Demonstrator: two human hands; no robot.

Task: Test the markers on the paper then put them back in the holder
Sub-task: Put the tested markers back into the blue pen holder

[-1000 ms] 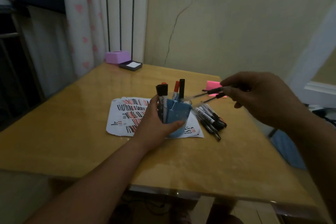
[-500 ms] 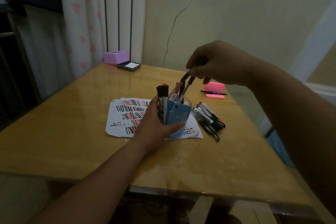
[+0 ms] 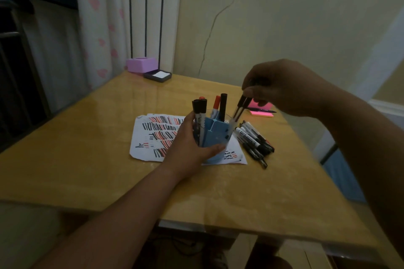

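A blue marker holder [image 3: 216,135] stands on a white paper [image 3: 153,137] covered in black and red strokes. My left hand [image 3: 188,144] grips the holder from the left side. Several markers stand upright in it, black-capped and red-capped. My right hand [image 3: 282,87] pinches two black-capped markers [image 3: 239,108] by their tops, tilted, with their lower ends at the holder's right rim. A pile of loose black markers [image 3: 254,140] lies on the table just right of the holder.
The wooden table [image 3: 109,170] carries pink sticky notes with a pen on them [image 3: 262,112] behind the pile. A purple box [image 3: 141,64] and a dark tray [image 3: 157,76] sit at the far corner. Curtain and wall stand behind.
My right hand carried two markers from the right to above the holder, then shifted right and lowered them toward its right rim. My left hand stayed on the holder.
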